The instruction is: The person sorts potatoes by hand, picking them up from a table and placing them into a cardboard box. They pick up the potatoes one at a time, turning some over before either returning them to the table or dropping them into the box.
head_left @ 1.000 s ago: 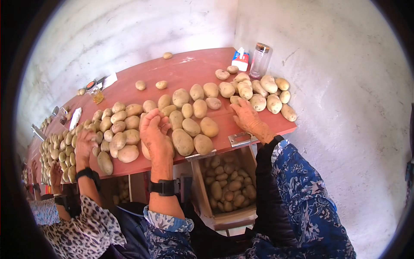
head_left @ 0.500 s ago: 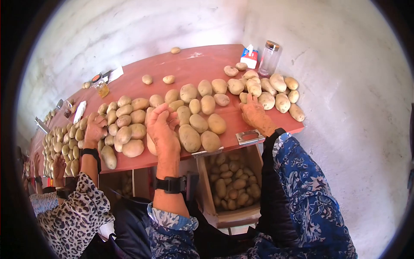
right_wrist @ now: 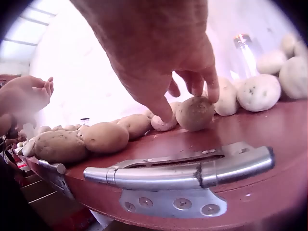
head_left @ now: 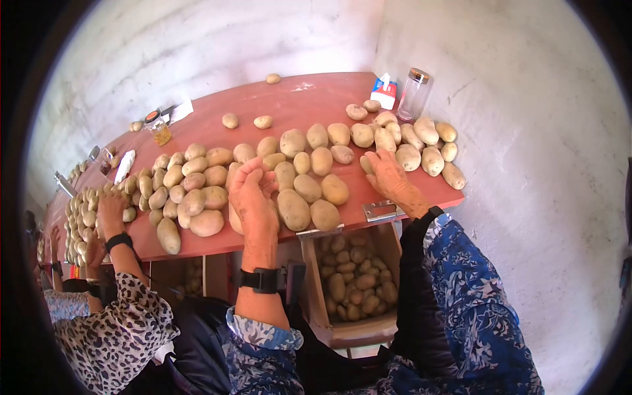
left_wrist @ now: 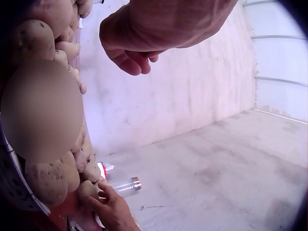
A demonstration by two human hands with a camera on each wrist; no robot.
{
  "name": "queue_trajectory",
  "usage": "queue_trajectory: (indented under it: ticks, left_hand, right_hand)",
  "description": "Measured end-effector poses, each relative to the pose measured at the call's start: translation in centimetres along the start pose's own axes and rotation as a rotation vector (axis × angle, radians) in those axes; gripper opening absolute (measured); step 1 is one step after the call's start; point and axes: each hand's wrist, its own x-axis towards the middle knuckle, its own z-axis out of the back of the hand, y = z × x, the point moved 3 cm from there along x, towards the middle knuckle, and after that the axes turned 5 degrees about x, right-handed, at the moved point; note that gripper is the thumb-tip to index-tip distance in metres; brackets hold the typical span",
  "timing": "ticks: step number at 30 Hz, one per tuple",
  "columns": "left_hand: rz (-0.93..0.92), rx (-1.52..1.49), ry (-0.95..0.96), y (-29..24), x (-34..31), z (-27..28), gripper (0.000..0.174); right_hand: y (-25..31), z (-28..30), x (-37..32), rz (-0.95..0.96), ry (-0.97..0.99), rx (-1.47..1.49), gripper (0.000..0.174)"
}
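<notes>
My left hand [head_left: 253, 197] hovers above the potatoes near the table's front edge, fingers loosely bent, holding nothing; in the left wrist view this hand [left_wrist: 163, 29] shows against the wall. Farther right, my right hand [head_left: 396, 181] has its fingers on a small potato [head_left: 366, 164] at the near left side of the right-hand pile. The right wrist view shows the thumb and fingers of that hand [right_wrist: 163, 62] around this potato [right_wrist: 195, 114], which rests on the red table. Large potatoes [head_left: 293, 209] lie beside my left hand.
Metal latches [head_left: 383, 211] line the table edge [head_left: 421, 201]. Below is a wooden drawer [head_left: 352, 336] of potatoes. A glass bottle [head_left: 413, 97] and tissue pack [head_left: 384, 92] stand by the wall. At left, another person's hand [head_left: 112, 214] is among more potatoes.
My right hand has drawn the small potato slightly left and nearer. My left hand stays raised in much the same pose. The neighbour's hand has moved left, and the head view has shifted.
</notes>
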Motion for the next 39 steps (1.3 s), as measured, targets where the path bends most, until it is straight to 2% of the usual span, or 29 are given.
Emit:
queue_trajectory:
  ticks: [2, 5, 9, 11, 14, 19, 21, 22, 26, 28, 39]
  left_hand:
    - [-0.008, 0.004, -0.003, -0.1, -0.2, 0.1, 0.016]
    - [-0.011, -0.011, -0.002, -0.2, -0.4, 0.1, 0.016]
    - [0.011, -0.025, -0.006, -0.2, -0.6, -0.3, 0.016]
    - [0.002, -0.019, 0.002, -0.2, -0.6, -0.4, 0.015]
    - [0.004, -0.016, 0.007, -0.2, -0.4, -0.1, 0.014]
    - [0.042, 0.036, 0.014, -0.3, 0.1, -0.9, 0.015]
    - [0.051, 0.015, -0.002, -0.3, 0.0, -1.3, 0.014]
    - [0.055, 0.013, 0.009, -0.3, 0.0, -1.5, 0.014]
    - [0.044, 0.026, 0.024, 0.0, 0.1, -1.2, 0.015]
    - [0.047, 0.039, 0.033, 0.1, 0.2, -1.3, 0.015]
    - [0.047, 0.075, 0.040, 0.6, 0.2, -1.5, 0.016]
  right_hand:
    - [-0.6, -0.3, -0.1, -0.151, -0.015, -0.090, 0.032]
    - [-1.9, -1.0, 0.7, -0.229, 0.062, -0.125, 0.030]
    - [-1.4, -0.8, 0.0, -0.187, 0.059, -0.005, 0.030]
    - [-1.5, -1.5, 0.1, -0.311, 0.140, 0.027, 0.047]
    - [-1.0, -0.9, 0.1, -0.388, 0.234, 0.147, 0.048]
    - [1.6, -0.8, 0.4, -0.415, 0.211, 0.247, 0.042]
    - [2.3, -0.8, 0.7, -0.408, 0.231, 0.409, 0.038]
    - [2.0, -1.8, 0.7, -0.307, 0.187, 0.426, 0.035]
    - [2.3, -1.5, 0.4, -0.311, 0.184, 0.464, 0.039]
    - [2.4, -1.3, 0.3, -0.301, 0.123, 0.504, 0.030]
    - [2.9, -0.9, 0.2, -0.267, 0.114, 0.485, 0.027]
